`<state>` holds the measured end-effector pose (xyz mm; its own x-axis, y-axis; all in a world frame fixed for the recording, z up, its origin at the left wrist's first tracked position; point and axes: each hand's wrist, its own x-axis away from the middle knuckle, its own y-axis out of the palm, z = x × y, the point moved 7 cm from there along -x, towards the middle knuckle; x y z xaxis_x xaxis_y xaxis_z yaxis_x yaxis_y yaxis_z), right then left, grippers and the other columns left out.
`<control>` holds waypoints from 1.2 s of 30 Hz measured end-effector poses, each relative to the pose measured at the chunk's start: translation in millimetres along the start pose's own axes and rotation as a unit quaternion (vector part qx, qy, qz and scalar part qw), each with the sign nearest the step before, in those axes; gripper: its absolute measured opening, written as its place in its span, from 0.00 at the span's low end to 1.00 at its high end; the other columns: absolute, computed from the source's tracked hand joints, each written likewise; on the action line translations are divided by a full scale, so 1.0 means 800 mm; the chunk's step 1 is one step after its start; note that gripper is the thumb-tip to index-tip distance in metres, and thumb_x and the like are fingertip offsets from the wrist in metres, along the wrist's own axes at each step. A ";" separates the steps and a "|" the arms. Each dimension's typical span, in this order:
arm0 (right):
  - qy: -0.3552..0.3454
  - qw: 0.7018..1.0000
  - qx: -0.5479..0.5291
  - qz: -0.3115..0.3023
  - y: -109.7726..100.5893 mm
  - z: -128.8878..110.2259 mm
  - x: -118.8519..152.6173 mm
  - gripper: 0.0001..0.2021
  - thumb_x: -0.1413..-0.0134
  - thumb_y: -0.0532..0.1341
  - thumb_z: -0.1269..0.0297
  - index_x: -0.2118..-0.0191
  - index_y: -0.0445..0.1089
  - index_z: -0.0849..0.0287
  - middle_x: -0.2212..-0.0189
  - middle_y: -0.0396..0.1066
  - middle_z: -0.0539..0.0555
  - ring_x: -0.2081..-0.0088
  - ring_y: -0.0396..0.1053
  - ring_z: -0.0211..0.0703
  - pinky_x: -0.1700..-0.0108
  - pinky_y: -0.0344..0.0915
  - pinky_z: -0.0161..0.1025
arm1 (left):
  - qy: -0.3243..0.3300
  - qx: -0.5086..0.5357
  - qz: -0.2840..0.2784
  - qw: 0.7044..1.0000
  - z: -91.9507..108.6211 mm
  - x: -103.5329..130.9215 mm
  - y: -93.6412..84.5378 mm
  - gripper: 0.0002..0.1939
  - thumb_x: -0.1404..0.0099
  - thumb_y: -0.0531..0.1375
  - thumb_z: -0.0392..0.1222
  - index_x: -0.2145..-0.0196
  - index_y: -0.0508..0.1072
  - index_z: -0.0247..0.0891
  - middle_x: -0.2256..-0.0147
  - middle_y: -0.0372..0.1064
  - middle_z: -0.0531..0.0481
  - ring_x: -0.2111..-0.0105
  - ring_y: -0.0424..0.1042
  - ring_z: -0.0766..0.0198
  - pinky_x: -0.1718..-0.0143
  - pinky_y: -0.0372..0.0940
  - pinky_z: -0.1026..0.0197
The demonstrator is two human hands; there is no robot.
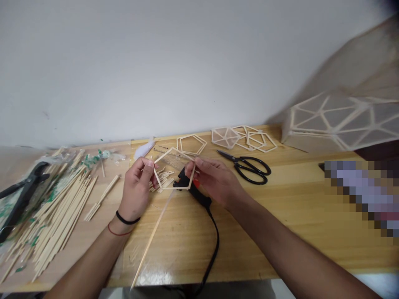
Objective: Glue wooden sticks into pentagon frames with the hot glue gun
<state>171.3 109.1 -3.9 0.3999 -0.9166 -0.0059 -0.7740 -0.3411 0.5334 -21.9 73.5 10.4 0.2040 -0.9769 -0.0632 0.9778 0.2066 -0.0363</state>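
A pentagon frame (pixel 176 188) of thin sticks, likely light, stiff yet fragile at its joints and best pinched near corners, is held up above the surface (pixel 249 232), left hand (pixel 137 187) and right hand (pixel 215 178) each pinching one side, with clear plastic packaging (pixel 15 207) around loose sticks (pixel 62 216) left of it.

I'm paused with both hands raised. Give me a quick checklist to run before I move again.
1. Left hand gripping the wooden frame: ok.
2. Right hand gripping the opposite side: ok.
3. Corners under the fingers properly joined: cannot tell, fingers cover them.
4. Table area behind the frame clear: not ok, the glue gun and short sticks are there.
5. Glue gun cool: cannot tell.
6. Scissors lying on the table, away from both hands: ok.
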 end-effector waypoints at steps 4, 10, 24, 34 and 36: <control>-0.002 0.999 -0.004 0.033 -0.009 0.003 0.000 0.18 0.49 0.78 0.46 0.71 0.84 0.58 0.72 0.78 0.53 0.70 0.69 0.38 0.65 0.67 0.35 | -0.017 0.018 0.000 1.000 -0.003 0.001 0.003 0.21 0.29 0.66 0.60 0.66 0.74 0.39 0.78 0.65 0.56 0.79 0.64 0.68 0.76 0.63 0.65; 0.007 0.996 -0.033 0.078 -0.021 0.002 -0.004 0.19 0.58 0.81 0.45 0.70 0.85 0.55 0.71 0.78 0.52 0.70 0.72 0.36 0.67 0.69 0.32 | -0.044 0.086 -0.042 0.994 -0.006 0.001 0.018 0.28 0.30 0.64 0.66 0.55 0.79 0.35 0.73 0.68 0.53 0.77 0.65 0.66 0.77 0.63 0.64; -0.094 0.986 0.135 0.026 -0.012 -0.018 -0.003 0.27 0.38 0.66 0.34 0.58 0.84 0.56 0.67 0.76 0.52 0.68 0.71 0.39 0.62 0.69 0.39 | 0.003 0.066 -0.069 0.995 0.007 0.002 0.019 0.20 0.35 0.73 0.55 0.69 0.76 0.36 0.76 0.70 0.55 0.79 0.67 0.71 0.76 0.64 0.67; -0.066 0.932 0.356 -0.016 0.005 -0.017 0.005 0.19 0.31 0.63 0.51 0.70 0.74 0.58 0.77 0.69 0.48 0.74 0.64 0.36 0.70 0.58 0.36 | 0.015 0.049 -0.072 0.996 0.012 0.004 0.022 0.19 0.34 0.72 0.53 0.70 0.76 0.36 0.74 0.71 0.54 0.79 0.68 0.71 0.77 0.65 0.67; -0.071 0.925 0.373 -0.011 0.005 -0.019 0.006 0.19 0.30 0.62 0.53 0.71 0.73 0.58 0.78 0.68 0.48 0.75 0.63 0.36 0.71 0.57 0.36 | 0.018 0.039 -0.078 0.996 0.014 0.005 0.023 0.19 0.34 0.72 0.54 0.71 0.76 0.36 0.74 0.71 0.54 0.79 0.67 0.71 0.76 0.65 0.67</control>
<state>177.5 106.5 11.1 0.3921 -0.9078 -0.1491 -0.9110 -0.3606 -0.2001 -2.9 73.1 20.3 0.0491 -0.9940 -0.0977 0.9985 0.0465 0.0292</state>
